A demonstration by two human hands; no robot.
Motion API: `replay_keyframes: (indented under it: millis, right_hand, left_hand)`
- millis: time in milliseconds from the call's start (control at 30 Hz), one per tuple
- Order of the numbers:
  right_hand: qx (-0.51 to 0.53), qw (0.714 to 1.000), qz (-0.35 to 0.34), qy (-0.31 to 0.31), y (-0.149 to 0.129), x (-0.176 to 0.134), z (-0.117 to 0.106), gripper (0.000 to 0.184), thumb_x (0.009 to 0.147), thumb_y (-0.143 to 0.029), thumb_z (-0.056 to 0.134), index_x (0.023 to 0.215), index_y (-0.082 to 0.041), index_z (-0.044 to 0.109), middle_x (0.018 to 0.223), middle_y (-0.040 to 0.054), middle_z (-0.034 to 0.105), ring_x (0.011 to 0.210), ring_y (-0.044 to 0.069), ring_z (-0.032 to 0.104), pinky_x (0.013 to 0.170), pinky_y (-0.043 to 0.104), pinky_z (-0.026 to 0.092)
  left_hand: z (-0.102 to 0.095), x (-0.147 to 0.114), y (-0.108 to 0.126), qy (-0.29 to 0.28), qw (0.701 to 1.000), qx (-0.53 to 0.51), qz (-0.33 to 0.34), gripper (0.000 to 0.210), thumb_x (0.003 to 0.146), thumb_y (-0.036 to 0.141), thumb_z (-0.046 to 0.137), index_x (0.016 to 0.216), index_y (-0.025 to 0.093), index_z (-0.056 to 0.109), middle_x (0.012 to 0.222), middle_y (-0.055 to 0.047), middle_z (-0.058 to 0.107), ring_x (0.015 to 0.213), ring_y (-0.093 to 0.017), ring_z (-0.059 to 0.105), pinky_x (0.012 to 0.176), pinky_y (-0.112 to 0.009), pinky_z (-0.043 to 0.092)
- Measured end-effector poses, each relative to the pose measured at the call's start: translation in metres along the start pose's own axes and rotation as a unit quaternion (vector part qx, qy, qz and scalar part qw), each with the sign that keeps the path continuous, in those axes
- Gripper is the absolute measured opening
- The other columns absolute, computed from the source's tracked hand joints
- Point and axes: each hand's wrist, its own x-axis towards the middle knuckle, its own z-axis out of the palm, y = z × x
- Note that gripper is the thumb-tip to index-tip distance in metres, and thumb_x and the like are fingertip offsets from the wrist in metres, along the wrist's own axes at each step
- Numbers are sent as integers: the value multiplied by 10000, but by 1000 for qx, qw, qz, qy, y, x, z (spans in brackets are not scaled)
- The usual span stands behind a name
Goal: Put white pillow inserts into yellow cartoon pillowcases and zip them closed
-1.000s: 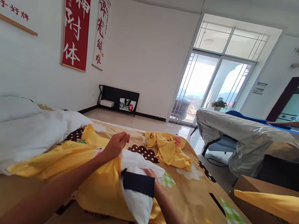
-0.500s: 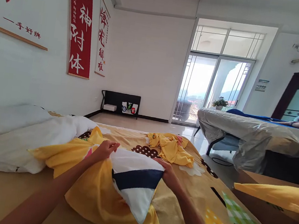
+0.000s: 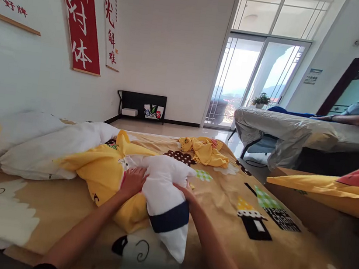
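Note:
A white pillow (image 3: 165,181) with a dark navy band (image 3: 170,217) lies in front of me, its near corner pointing toward me. Its far left part meets a bunched yellow pillowcase (image 3: 104,173) with a printed animal face; how much of the pillow sits inside the cloth is hidden. My left hand (image 3: 133,183) is closed at the border of the pillowcase and the pillow, its fingers curled on the fabric. On the pillow's right side, my right hand (image 3: 185,192) grips the edge, thumb and fingers partly hidden by the cloth.
White pillows (image 3: 45,145) lie at the left. A crumpled yellow cloth (image 3: 208,151) rests at the bed's far edge. The bed has a tan patterned sheet (image 3: 219,237). Yellow fabric (image 3: 335,183) tops a cardboard box at right. Beyond, a person's arm (image 3: 350,118) lies on a plastic-covered table (image 3: 283,121).
The pillow's navy band has shifted nearer me and more white shows above it. The pillowcase has drawn back leftward from beneath the pillow's near corner. My view has tipped downward.

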Motion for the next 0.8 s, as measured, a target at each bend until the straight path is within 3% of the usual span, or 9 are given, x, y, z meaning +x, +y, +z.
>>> replay_keyframes:
  millis: [100, 200, 267, 300, 400, 533, 667, 733, 800]
  right_hand:
    - [10, 999, 14, 40, -17, 21, 5, 603, 727, -329, 540, 1318, -212, 520, 1014, 54, 702, 899, 248, 651, 800, 422, 549]
    - [1, 997, -15, 71, -60, 50, -12, 716, 633, -199, 562, 1346, -184, 493, 1126, 59, 674, 988, 252, 622, 891, 437, 512]
    - [-19, 993, -85, 81, -111, 61, -28, 779, 582, -117, 583, 1352, -199, 496, 1211, 36, 639, 1125, 260, 564, 1008, 444, 428]
    - [-63, 975, -192, 90, -141, 60, -36, 767, 601, -109, 582, 1359, -183, 494, 1243, 41, 621, 1173, 275, 539, 1030, 459, 399]
    - [-191, 882, -416, 115, -236, 33, -51, 602, 816, -225, 448, 1415, -163, 426, 1298, 26, 562, 1213, 289, 507, 1012, 471, 369]
    - [-424, 762, -460, 166, -312, -10, -45, 517, 945, -223, 224, 1429, -222, 407, 1149, 0, 552, 1159, 283, 525, 906, 441, 413]
    - [-537, 674, -505, 50, -273, 3, -34, 535, 968, -73, 314, 1441, -316, 379, 1108, 38, 584, 1133, 227, 519, 926, 446, 445]
    - [-554, 658, -510, -13, -214, 18, -32, 625, 927, -55, 423, 1466, -351, 307, 1149, 66, 590, 1101, 228, 511, 930, 462, 447]
    - [-576, 675, -457, -60, -144, 28, -31, 581, 926, -82, 425, 1451, -317, 348, 1179, 112, 582, 1102, 256, 503, 903, 452, 444]
  left_hand:
    - [-5, -34, 1, 29, 999, -26, -16, 421, 969, 323, 303, 1264, 133, 536, 1329, -175, 550, 1277, -270, 458, 1081, -457, 281]
    - [-25, -78, -4, 125, 990, -40, 49, 476, 941, 351, 353, 1378, 182, 437, 1473, -148, 403, 1383, -264, 331, 1108, -451, 226]
    - [-32, -97, -3, 203, 974, -20, 99, 527, 890, 384, 447, 1381, 195, 434, 1527, -167, 296, 1419, -316, 244, 1115, -498, 169]
    - [-33, -100, -1, 232, 967, -7, 101, 546, 864, 404, 486, 1366, 191, 447, 1539, -181, 255, 1434, -341, 190, 1117, -521, 141]
    - [-30, -72, 17, 273, 961, -12, 41, 616, 824, 465, 538, 1344, 149, 445, 1539, -225, 207, 1452, -378, 47, 1114, -570, 84]
    - [-32, 13, 64, 226, 970, -72, 54, 611, 873, 439, 486, 1370, 94, 404, 1514, -232, 260, 1455, -339, 58, 1137, -534, 73]
    - [-28, 46, 105, 97, 986, -134, 30, 456, 931, 246, 363, 1372, 139, 414, 1461, -172, 397, 1421, -265, 233, 1141, -508, 142]
    - [-18, 23, 110, 48, 986, -154, 41, 483, 891, 221, 435, 1369, 157, 425, 1411, -158, 472, 1365, -267, 351, 1099, -486, 275]
    - [-3, -16, 100, 14, 982, -166, 88, 610, 811, 232, 556, 1401, 209, 403, 1438, -126, 459, 1336, -274, 405, 1046, -455, 376]
